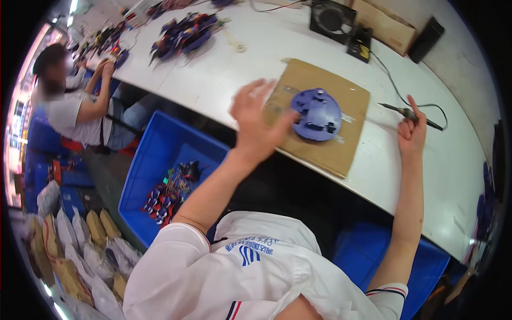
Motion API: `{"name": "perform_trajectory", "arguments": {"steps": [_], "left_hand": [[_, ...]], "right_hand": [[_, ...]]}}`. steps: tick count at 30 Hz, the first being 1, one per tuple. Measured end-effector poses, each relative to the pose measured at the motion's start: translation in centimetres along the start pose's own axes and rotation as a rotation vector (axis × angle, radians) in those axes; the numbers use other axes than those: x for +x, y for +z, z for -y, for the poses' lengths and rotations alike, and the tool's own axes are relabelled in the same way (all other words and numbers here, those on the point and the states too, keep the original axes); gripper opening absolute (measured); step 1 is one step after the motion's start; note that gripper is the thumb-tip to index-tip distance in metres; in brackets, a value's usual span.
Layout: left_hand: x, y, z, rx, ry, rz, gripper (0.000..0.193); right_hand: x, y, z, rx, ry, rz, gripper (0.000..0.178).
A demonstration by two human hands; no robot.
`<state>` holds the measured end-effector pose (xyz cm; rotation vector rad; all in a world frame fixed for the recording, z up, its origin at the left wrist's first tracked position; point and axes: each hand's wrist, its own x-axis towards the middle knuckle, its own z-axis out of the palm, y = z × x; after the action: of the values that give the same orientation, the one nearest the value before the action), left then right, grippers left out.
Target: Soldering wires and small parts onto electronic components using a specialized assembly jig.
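Observation:
A round purple plastic shell [319, 118] with dark fittings lies on a brown cardboard pad [352, 98] on the white worktable. My left hand [256, 122] is open over the pad's left edge, fingers spread and slightly blurred. Its thumb reaches the shell's left rim; whether they touch I cannot tell. At the pad's right, my right hand [412, 130] has its fingers curled at the handle of a soldering iron [404, 111], index finger stretched out. The iron's tip points left toward the pad.
A soldering station [360, 44] and a black fan [332, 20] stand at the back, near a black box [426, 39]. Purple parts [184, 34] lie far left. A blue bin [136, 176] holds wired parts below the table's edge. A co-worker [80, 101] sits left.

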<state>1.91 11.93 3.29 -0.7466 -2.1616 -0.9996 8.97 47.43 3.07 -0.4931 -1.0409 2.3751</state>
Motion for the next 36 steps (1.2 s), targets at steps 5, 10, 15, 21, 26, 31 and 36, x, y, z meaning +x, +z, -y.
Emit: {"name": "perform_trajectory", "arguments": {"steps": [5, 10, 15, 21, 26, 31, 36], "left_hand": [[-4.8, -10.3, 13.0, 0.202, -0.434, -0.235, 0.015], [-20.7, -21.9, 26.2, 0.462, -0.945, -0.303, 0.032], [-34.0, -24.0, 28.6, 0.652, -1.197, 0.124, 0.035], [-36.9, -15.6, 31.5, 0.597, -1.116, 0.218, 0.079], [-32.3, -9.6, 32.6, 0.562, -1.479, 0.352, 0.091], [-30.7, -4.9, 28.6, 0.558, -1.418, 0.623, 0.098], [-27.6, -6.8, 25.6, 0.334, -1.496, 0.664, 0.096]], "right_hand": [[2.3, -3.7, 0.7, -0.051, -0.001, 0.064, 0.045], [3.8, -3.4, 0.5, -0.013, -0.04, 0.067, 0.044], [4.6, -3.3, 0.4, 0.009, -0.003, 0.075, 0.043], [3.7, -3.9, -1.2, 0.031, -0.06, 0.091, 0.043], [1.4, -0.5, -1.2, 0.044, -0.125, -0.07, 0.042], [0.7, 0.9, -1.1, 0.063, -0.131, -0.134, 0.04], [1.4, -0.6, -1.6, 0.101, -0.098, -0.058, 0.036]]}}
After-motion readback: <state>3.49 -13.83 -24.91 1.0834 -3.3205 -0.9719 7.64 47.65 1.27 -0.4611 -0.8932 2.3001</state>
